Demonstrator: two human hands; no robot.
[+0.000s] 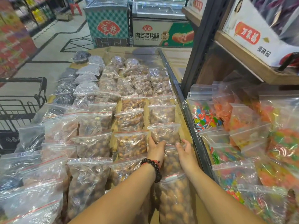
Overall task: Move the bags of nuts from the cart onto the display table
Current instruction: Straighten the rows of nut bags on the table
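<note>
2 hands (156, 149) (186, 148), nut bag (165, 132), display table (182, 126)

bags of coloured candy (239, 143) fill the right bin, two chest freezers (110, 25) stand beyond.

Left hand (155, 148) and right hand (186, 148) outstretched, fingers loosely curled

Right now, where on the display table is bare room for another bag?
Bare cardboard shows at the far end of the display table, beyond the last bags, and in a narrow strip beside the black divider rail. The left columns of nut bags overlap tightly.
</note>
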